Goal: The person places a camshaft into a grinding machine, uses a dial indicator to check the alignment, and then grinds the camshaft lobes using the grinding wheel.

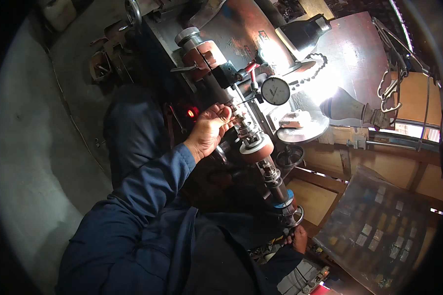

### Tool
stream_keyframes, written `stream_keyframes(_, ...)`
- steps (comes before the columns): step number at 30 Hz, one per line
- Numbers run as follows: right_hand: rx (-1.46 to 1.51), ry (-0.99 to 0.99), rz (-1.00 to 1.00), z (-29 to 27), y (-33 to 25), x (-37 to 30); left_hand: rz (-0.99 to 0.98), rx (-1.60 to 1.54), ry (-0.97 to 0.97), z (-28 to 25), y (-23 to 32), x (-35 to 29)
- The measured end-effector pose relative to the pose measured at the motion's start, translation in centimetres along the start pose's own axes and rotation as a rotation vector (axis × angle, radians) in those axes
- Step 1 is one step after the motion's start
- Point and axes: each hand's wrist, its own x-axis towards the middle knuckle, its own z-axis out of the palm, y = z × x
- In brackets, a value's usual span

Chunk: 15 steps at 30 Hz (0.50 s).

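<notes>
A lobed metal shaft (pixel 240 118) lies along the machine, running from upper left to lower right. My left hand (pixel 209 130) has its fingers curled and pressed against the upper part of this shaft; the fingertips are partly hidden behind it. Close to them, a round dial gauge (pixel 275 91) sits on a red and black holder (pixel 251 71), its thin stem reaching toward the shaft. Down at the machine's right end, my right hand (pixel 299 239) is closed just below a small metal handwheel (pixel 299 216). What its fingers grip is hidden.
A dark lamp (pixel 300 37) and a second lamp (pixel 340 104) throw bright light over the machine bed. A round metal plate (pixel 310 131) bears a pale block. A clear plastic sheet (pixel 374 221) covers small parts at lower right. An open container (pixel 101 66) stands at left.
</notes>
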Motion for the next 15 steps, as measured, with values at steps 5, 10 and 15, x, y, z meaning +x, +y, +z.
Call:
stream_keyframes(5, -0.014, 0.071, -0.053, 0.6, -1.5, 1.0, 0.015, -0.010, -0.031, -0.9, -0.4, 0.4)
stream_keyframes(10, -0.149, 0.240, -0.168, -0.5, -0.1, 3.9, 0.017, -0.007, -0.048, -0.6, -0.3, 0.1)
stream_keyframes(15, 0.153, 0.391, -0.098, 0.5, 1.1, 8.9, 0.025, 0.010, -0.020, 0.4, -0.1, 0.0)
